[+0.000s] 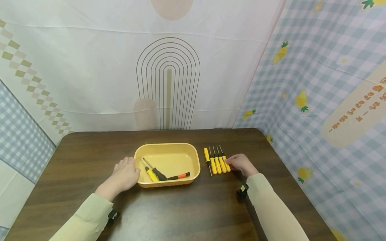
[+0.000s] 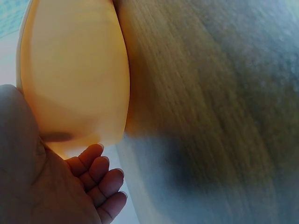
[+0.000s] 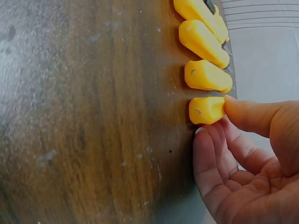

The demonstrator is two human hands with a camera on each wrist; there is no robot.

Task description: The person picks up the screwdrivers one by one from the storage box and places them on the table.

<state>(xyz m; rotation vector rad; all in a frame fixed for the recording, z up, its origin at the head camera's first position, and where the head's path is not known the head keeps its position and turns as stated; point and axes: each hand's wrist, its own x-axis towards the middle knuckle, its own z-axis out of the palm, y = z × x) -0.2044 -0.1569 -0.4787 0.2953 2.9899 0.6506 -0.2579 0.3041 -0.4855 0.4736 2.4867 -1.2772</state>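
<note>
A yellow plastic tray (image 1: 169, 145) stands on the table, with my left hand (image 1: 125, 174) at its left end. In the left wrist view the fingers (image 2: 100, 172) bend against the tray's end wall, and the thumb lies along its rim side. My right hand (image 1: 241, 163) pinches the yellow handle of the rightmost screwdriver (image 3: 205, 110) between thumb and fingers. That screwdriver lies on the table at the end of a row of several yellow-handled screwdrivers (image 1: 217, 164). Most shafts in the row point away from me; the leftmost screwdriver (image 1: 206, 155) points towards me.
Inside the tray lie a yellow-handled screwdriver (image 1: 151, 174), a black-handled screwdriver (image 1: 159, 174) and a slim black-and-orange tool (image 1: 179, 176). The dark wooden table (image 1: 181, 214) runs back to a white printed curtain (image 1: 99, 77). A checked curtain (image 1: 313, 73) hangs along the right.
</note>
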